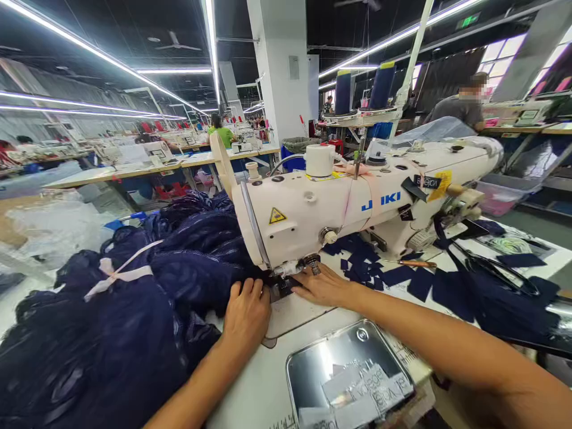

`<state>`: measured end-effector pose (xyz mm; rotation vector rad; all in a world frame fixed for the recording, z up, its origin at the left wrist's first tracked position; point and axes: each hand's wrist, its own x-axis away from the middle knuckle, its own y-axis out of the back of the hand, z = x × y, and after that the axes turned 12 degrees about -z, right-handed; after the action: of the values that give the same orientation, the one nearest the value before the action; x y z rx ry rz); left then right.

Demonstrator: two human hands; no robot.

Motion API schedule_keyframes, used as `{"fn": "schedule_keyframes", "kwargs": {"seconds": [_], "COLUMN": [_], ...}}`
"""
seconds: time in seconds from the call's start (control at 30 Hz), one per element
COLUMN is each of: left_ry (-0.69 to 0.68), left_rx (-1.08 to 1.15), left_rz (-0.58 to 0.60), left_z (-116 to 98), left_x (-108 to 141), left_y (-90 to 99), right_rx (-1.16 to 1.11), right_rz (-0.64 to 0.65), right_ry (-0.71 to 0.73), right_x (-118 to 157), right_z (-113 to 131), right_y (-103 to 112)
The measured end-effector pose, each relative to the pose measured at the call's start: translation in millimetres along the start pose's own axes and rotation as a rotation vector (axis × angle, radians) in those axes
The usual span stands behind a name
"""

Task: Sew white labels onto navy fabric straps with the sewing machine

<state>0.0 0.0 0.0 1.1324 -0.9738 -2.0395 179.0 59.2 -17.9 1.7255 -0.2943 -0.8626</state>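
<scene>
A white sewing machine (308, 208) stands across the middle of the view. My left hand (248, 307) lies at the edge of the dark navy fabric (192, 256), just left of the needle area, with its fingers bent and pressed on the cloth. On the other side, my right hand (324, 285) reaches under the machine head, its fingertips at the dark cloth by the presser foot. The machine head partly hides those fingertips. The large navy heap fills the left side, with a pale tied strip (114, 275) on top.
A metal tray (308, 369) with printed labels (357, 387) sits at the front. Navy fabric pieces (397, 275), a wooden-handled tool (417, 263) and black scissors (500, 268) lie to the right. Thread cones (382, 86) stand behind. Other people work at the back.
</scene>
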Motion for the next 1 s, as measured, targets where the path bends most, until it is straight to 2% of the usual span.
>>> {"fn": "schedule_keyframes", "kwargs": {"seconds": [0.13,0.3,0.4,0.57,1.0], "left_ry": [0.066,0.011,-0.005,-0.001,-0.004], "left_rx": [-0.068,0.02,0.076,0.102,0.076], "left_rz": [0.006,0.021,0.046,0.037,0.021], "left_z": [-3.5,4.4,8.8,10.3,11.1], "left_x": [-0.5,-12.3,-18.1,-19.2,-19.1], "left_y": [-0.2,-4.3,-6.2,-7.5,-14.4], "right_rx": [0.008,-0.079,-0.102,-0.065,-0.01], "right_rz": [-0.054,0.006,0.011,-0.053,-0.109], "right_ry": [0.092,0.203,0.245,0.304,0.321], "right_x": [3.0,13.8,19.3,20.2,13.7], "right_z": [6.1,6.3,0.8,-6.2,6.4], "right_y": [12.0,26.2,22.4,8.5,5.1]}}
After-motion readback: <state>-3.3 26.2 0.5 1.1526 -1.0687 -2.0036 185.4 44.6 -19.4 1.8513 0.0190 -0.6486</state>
